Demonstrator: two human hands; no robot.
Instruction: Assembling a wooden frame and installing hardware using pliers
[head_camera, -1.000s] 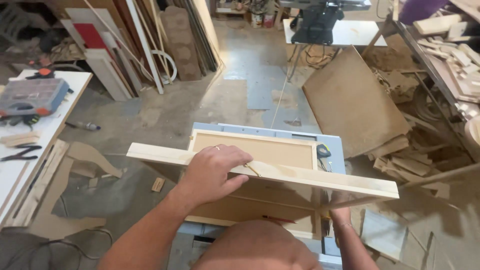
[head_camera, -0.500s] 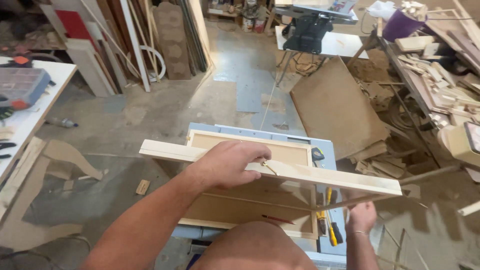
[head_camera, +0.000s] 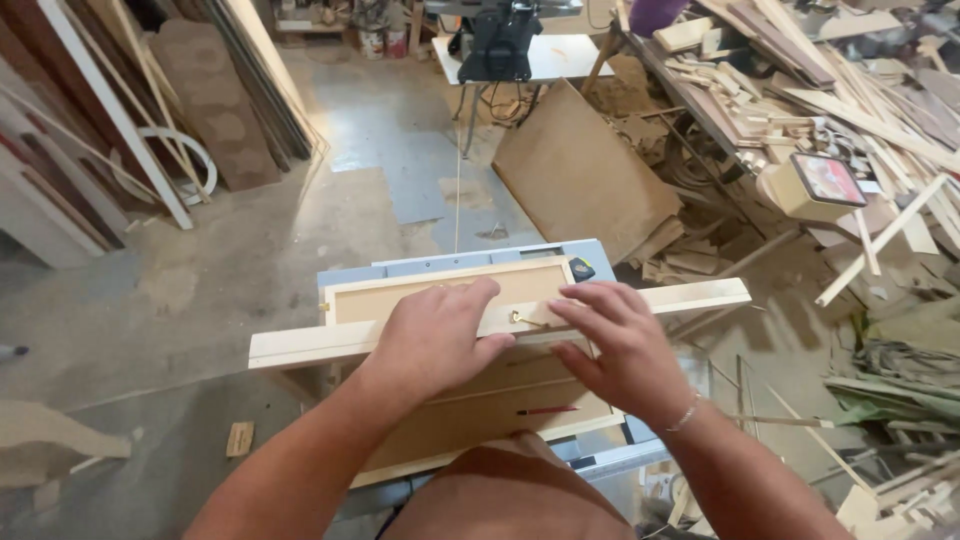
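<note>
A long pale wooden plank (head_camera: 300, 345) lies crosswise over a framed wooden panel (head_camera: 470, 410) on a small blue-grey work stand (head_camera: 455, 262). My left hand (head_camera: 435, 335) rests flat on the plank near its middle, pressing it down. My right hand (head_camera: 615, 345) lies on the plank just right of it, fingertips at a small brass fitting (head_camera: 527, 320) on the plank. A red pencil (head_camera: 548, 411) lies on the panel below my hands. A small yellow-and-black tool (head_camera: 582, 269) sits at the stand's far right corner.
A large brown board (head_camera: 585, 170) leans against a bench piled with wood offcuts (head_camera: 830, 90) on the right. Boards and white strips (head_camera: 110, 120) lean at the left wall. A black machine (head_camera: 497, 45) stands on a white table at the back. Scrap pieces litter the concrete floor (head_camera: 240, 437).
My right hand has come up from below the stand onto the plank beside the left hand. The plank now lies closer to level, and the view has shifted left.
</note>
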